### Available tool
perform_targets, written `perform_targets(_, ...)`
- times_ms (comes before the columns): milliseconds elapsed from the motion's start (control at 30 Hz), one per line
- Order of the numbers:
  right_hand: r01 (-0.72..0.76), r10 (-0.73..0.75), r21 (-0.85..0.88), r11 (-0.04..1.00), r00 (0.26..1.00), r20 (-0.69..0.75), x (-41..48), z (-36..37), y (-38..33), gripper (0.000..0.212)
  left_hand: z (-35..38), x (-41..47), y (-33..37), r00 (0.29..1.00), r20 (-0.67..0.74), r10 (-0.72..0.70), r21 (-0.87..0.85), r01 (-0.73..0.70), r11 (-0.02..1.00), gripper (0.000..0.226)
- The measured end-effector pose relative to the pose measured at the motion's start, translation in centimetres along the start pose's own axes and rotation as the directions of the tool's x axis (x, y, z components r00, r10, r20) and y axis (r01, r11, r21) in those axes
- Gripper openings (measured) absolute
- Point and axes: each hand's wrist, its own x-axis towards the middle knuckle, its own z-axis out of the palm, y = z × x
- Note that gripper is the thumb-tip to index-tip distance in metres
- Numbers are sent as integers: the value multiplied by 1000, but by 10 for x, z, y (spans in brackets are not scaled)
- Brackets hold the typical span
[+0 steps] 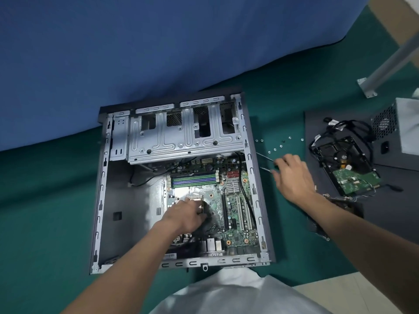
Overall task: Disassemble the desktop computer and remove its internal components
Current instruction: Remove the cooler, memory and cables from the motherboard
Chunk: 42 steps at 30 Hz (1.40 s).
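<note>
Fingers of the left hand bend down onto the CPU socket of the motherboard, which sits in the open computer case on the green floor covering; whether they pinch anything cannot be told. The right hand curls round the handle of a screwdriver beside the case, near loose screws. Advice: match the tip to the board's screws, steady the board, and keep the blade clear of the RAM modules.

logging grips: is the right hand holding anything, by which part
Right hand is on a screwdriver at its handle end; whether it grips cannot be told.
</note>
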Motion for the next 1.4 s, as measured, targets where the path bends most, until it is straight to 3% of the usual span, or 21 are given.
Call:
perform_targets(133, -12, 27, -123, 992, 992, 123, -12, 13, -4, 19, 1, -2, 0, 1000, 7, 7, 14, -7, 1000, 7)
perform_targets(300, -55, 93, -200, 978, 978, 186, -14, 12, -11, 22, 4, -7, -4, 999, 25, 23, 35, -24, 999, 27)
perform_targets(367, -153, 149, 17, 988, 976, 162, -16, 4, -17, 19, 3, -7, -7, 999, 4, 36, 24, -36, 999, 26)
perform_targets(467, -305, 296, 446, 842, 951, 92, -22, -24, -27, 14, 2, -7, -16, 996, -72, 46, -71, -51, 996, 21)
perform_targets(567, -253, 335, 595, 763, 942, -29, -33, -63, -43, 12, -2, -8, -30, 969, -246, 6, -110, -34, 993, 28)
perform_targets(633, -155, 285, 628, 763, 952, -112, -40, -91, -62, 9, -8, -7, -40, 918, -394, -49, -142, -8, 990, 31)
perform_targets(733, -16, 122, 652, 758, 986, -117, -53, -122, -102, 11, -15, -2, -59, 842, -534, -76, -170, -19, 985, 43)
perform_targets(800, 45, -24, 662, 748, 999, -40, -59, -128, -131, 12, -22, 3, -69, 848, -524, -73, -193, -35, 981, 54)
perform_targets(900, 28, -195, 595, 803, 956, 218, -62, -113, -168, 14, -31, 14, -80, 912, -405, -60, -238, -42, 970, 62)
perform_targets(967, 13, -226, 535, 845, 915, 334, -59, -97, -185, 17, -35, 23, -85, 933, -352, -70, -218, -9, 976, 54)
perform_targets(1067, -101, -176, 558, 823, 890, 420, -47, -76, -202, 21, -38, 30, -88, 923, -366, -116, -229, 31, 973, 30)
perform_targets(1233, -391, 82, 698, 601, 898, 432, -15, -45, -218, 11, -30, 28, -88, 834, -515, -197, -445, -64, 893, 16)
perform_targets(1333, -477, 190, 756, 448, 877, 441, 4, -32, -229, 11, -26, 23, -92, 777, -588, -226, -524, -154, 838, 25)
perform_targets(1400, -511, 246, 768, 385, 859, 449, 13, -24, -236, 11, -26, 22, -95, 779, -579, -240, -579, -186, 794, 22)
